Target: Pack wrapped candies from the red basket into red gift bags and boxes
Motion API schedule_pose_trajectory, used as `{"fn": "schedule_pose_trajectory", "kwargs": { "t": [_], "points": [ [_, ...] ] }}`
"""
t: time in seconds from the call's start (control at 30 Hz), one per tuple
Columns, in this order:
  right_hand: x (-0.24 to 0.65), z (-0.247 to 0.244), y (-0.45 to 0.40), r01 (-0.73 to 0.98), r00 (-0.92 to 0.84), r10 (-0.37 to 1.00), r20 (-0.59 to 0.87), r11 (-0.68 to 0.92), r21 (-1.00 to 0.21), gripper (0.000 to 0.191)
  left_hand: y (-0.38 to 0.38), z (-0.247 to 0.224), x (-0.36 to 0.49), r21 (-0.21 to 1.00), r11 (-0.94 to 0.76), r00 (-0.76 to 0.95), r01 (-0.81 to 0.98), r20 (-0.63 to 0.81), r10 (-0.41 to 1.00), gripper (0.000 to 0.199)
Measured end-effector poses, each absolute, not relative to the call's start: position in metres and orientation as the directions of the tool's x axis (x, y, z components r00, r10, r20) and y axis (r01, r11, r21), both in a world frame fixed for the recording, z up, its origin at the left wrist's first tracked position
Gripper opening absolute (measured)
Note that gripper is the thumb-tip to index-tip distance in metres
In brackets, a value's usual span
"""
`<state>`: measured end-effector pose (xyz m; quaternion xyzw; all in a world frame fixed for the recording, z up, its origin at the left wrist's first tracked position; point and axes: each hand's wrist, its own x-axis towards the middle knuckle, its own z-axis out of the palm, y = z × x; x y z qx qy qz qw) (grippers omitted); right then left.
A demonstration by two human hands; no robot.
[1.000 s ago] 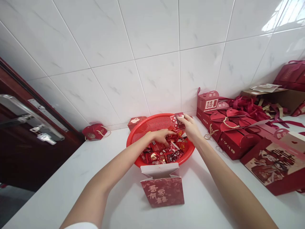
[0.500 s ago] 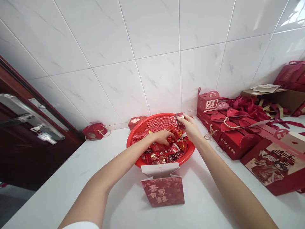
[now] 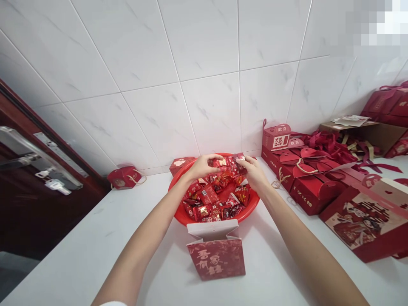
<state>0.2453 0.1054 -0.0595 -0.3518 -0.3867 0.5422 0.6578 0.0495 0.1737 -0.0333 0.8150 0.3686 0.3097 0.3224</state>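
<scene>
The basket (image 3: 179, 216) looks like smooth, shiny plastic, the sweet wrappers (image 3: 208, 194) glossy, the open box (image 3: 218, 260) matt card, and the wall tiles (image 3: 208, 42) smooth and glazed.

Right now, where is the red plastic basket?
In the head view, the red plastic basket sits on the white table just below centre, slightly right, directly behind the open-topped box and under the left hand and right hand.

Cool, fairly bright light reaches us, strongest at upper right, where coarse pixel blocks cover part of the tiled wall (image 3: 207, 42). I see soft shadows on the tabletop (image 3: 79, 246), glinting foil wrappers (image 3: 204, 211), a dim door (image 3: 25, 212), and wide-angle stretching toward the edges.
</scene>
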Motion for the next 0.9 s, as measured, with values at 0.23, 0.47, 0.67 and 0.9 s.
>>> {"fn": "schedule_pose_trajectory", "kwargs": {
  "t": [0.23,0.47,0.67,0.9],
  "points": [
    [0.244,-0.029,0.078,-0.511,-0.067,0.976,0.208,0.146,-0.847,0.033,0.112,-0.02,0.04,0.819,-0.561,0.366,0.123,0.488,0.792,0.041],
    [0.24,0.005,0.031,-0.404,-0.174,0.941,0.289,0.2,-0.893,0.032,0.04,-0.016,0.028,0.821,-0.561,0.229,0.108,0.529,0.818,0.046],
    [0.235,0.006,0.009,-0.372,-0.255,0.915,0.311,0.204,-0.905,0.025,0.012,-0.005,0.027,0.813,-0.571,0.201,0.119,0.543,0.815,0.037],
    [0.23,0.009,-0.007,-0.322,-0.266,0.912,0.314,0.223,-0.92,0.027,-0.005,-0.005,0.029,0.793,-0.596,0.128,0.126,0.583,0.802,0.031]
  ]
}}
